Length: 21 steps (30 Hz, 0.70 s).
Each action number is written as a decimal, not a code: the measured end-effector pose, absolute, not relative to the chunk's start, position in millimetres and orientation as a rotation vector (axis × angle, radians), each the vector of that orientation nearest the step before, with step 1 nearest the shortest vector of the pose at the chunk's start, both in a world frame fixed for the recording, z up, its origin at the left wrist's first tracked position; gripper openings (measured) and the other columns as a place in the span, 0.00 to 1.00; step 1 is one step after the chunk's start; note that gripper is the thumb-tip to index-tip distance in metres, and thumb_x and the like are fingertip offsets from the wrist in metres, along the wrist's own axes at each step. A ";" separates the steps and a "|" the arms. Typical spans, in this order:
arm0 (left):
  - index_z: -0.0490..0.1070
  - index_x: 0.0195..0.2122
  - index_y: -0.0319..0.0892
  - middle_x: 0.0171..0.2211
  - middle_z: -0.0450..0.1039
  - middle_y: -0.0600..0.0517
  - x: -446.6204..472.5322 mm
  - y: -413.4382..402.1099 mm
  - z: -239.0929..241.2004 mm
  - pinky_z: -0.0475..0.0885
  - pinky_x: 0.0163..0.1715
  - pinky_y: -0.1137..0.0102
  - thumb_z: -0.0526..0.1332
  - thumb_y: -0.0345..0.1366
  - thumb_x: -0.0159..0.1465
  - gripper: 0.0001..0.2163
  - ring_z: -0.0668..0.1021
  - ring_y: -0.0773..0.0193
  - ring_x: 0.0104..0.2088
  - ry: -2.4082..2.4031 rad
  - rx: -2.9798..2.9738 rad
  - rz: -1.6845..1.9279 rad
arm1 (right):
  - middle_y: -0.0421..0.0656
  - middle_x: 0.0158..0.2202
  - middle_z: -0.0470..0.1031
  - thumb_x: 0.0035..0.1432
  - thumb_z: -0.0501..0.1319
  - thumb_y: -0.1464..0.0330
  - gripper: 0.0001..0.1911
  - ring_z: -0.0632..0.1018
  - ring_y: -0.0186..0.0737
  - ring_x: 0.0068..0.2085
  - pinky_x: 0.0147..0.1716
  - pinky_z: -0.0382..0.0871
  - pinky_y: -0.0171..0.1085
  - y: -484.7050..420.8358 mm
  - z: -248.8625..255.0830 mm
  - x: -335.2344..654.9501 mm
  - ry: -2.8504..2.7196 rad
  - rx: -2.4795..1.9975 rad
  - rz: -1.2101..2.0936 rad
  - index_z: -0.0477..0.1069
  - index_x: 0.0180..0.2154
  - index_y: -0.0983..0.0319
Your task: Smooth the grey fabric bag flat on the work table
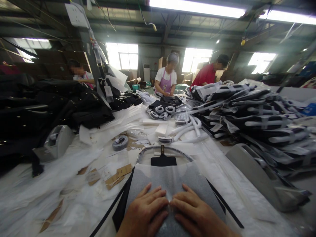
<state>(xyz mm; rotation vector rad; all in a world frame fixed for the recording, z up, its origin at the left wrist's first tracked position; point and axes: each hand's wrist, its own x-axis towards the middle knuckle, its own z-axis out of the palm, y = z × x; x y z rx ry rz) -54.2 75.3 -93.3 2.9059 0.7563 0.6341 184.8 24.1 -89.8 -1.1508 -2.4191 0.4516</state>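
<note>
**Two hands pressing tissue over a black bag in a busy workshop**

Two bare hands lie flat at the bottom of the view, on a long white-covered tabletop in a large workshop with bright windows. Stacks of wrapped black bags fill the right side, and darker bags are heaped at the left. Three co-workers stand at the far end, bent over their own work.

Directly under the hands lies a black bag covered by a sheet of grey-white tissue paper. Its long axis runs away from the person, with a black tab and a curved wrapped handle at the far end. The left hand and the right hand rest side by side, fingertips nearly meeting at the middle of the sheet. Neither hand grips anything; both are open, palms down, fingers spread. They sit equally near the bag.

A grey tape dispenser stands at the left, well apart. Small brown cardboard tags lie scattered just left of the bag.
</note>
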 end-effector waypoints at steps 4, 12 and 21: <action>0.71 0.47 0.48 0.52 0.78 0.54 -53.8 74.8 -92.4 0.73 0.55 0.57 0.60 0.36 0.66 0.09 0.78 0.60 0.54 0.759 2.901 0.633 | 0.42 0.43 0.79 0.65 0.59 0.74 0.12 0.79 0.34 0.49 0.68 0.52 0.45 23.6 -86.1 182.9 -2.408 -1.137 0.458 0.70 0.50 0.60; 0.71 0.48 0.48 0.52 0.78 0.54 -54.5 72.3 -90.7 0.73 0.55 0.56 0.59 0.37 0.66 0.09 0.78 0.60 0.54 0.757 2.911 0.600 | 0.43 0.43 0.80 0.67 0.56 0.76 0.12 0.80 0.34 0.47 0.67 0.56 0.45 21.9 -90.2 183.6 -2.388 -1.093 0.404 0.71 0.49 0.60; 0.71 0.47 0.46 0.50 0.80 0.53 -54.8 76.0 -94.8 0.72 0.56 0.59 0.62 0.35 0.65 0.10 0.79 0.62 0.52 0.708 2.963 0.772 | 0.46 0.46 0.80 0.67 0.56 0.75 0.18 0.80 0.36 0.49 0.64 0.62 0.44 19.2 -93.6 183.7 -2.411 -1.042 0.140 0.67 0.57 0.62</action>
